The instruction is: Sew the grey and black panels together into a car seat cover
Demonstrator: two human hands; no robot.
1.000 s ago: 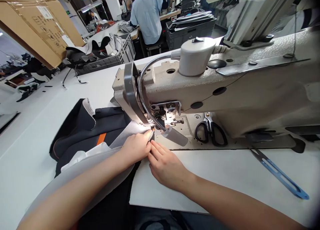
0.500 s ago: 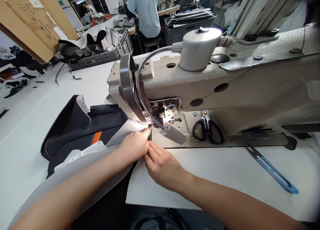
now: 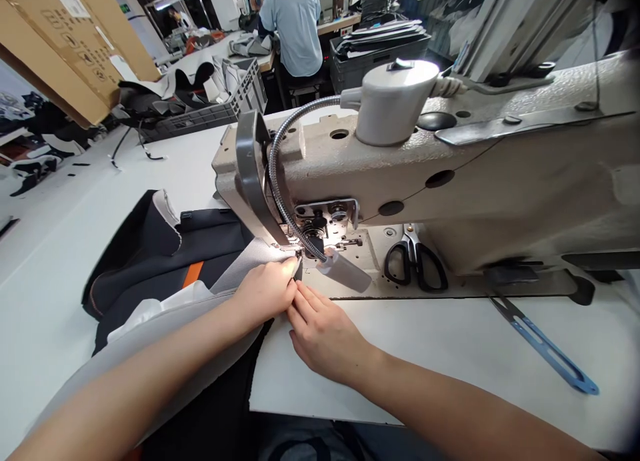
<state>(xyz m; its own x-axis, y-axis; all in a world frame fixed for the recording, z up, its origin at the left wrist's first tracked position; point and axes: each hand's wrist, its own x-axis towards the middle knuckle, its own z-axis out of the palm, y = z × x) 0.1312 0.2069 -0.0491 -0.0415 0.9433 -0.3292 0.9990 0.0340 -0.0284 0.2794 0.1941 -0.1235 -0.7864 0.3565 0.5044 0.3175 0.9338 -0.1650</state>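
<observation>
Close to the needle area of a sewing machine [image 3: 310, 161], my left hand [image 3: 265, 287] is closed on the edge of a fabric piece [image 3: 245, 269] in grey mesh and black. My right hand [image 3: 325, 334] touches it from the right, its fingers pressed together at the same black edge. The fabric runs left under my left forearm, where black panels, an orange stripe [image 3: 193, 273] and a white flap show. A small lamp [image 3: 345, 271] on a bent metal hose lights the spot. The needle itself is hidden behind my fingers and the lamp.
Black-handled scissors [image 3: 415, 261] lie on the machine bed. Blue thread snips [image 3: 550, 354] rest on the white table [image 3: 425, 341] at right. Behind stand a grey crate [image 3: 210, 111] of fabric pieces, a cardboard box [image 3: 75, 47] and a person in a light blue shirt [image 3: 295, 27].
Both hands keep nearly the same place and grip. The orange bit seen at the fingertips earlier no longer shows. On the machine's far right, the thread lever stands higher.
</observation>
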